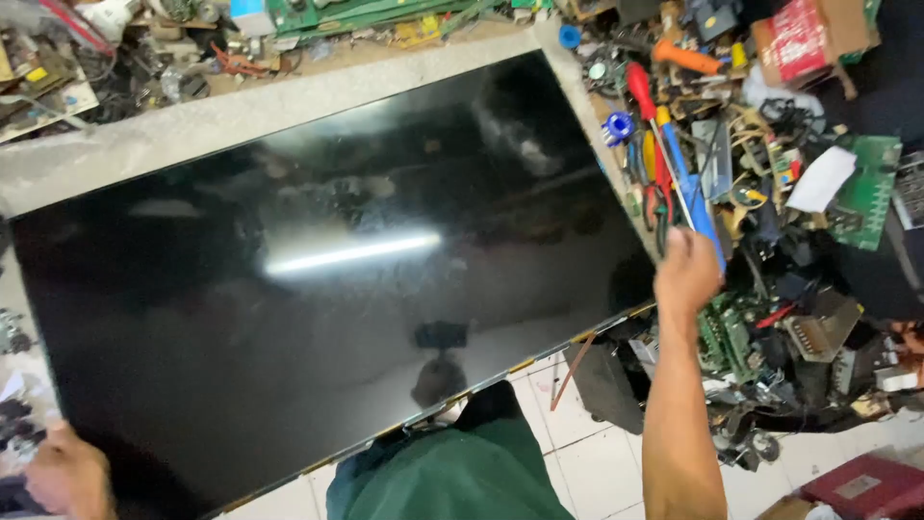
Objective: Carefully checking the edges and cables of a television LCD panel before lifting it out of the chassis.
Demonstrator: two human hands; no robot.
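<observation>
Lying flat across the pale tabletop (241,106), one large black glossy screen panel (318,279) fills the middle. The left hand (67,477) grips its near left corner. The right hand (685,272) closes around one blue-handled screwdriver (695,197) beside two red-handled ones (643,91).

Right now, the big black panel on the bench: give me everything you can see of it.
The flat screen panel is large, rectangular, glossy black and unlit, mirroring a tube light and the person. It lies face up, skewed, on a pale bench top, its near edge overhanging the tiled floor. Yellowish strips show along that edge. No cracks visible. The left hand is at its near-left corner; the right hand is at its right edge, beside the heaped tools.
</observation>
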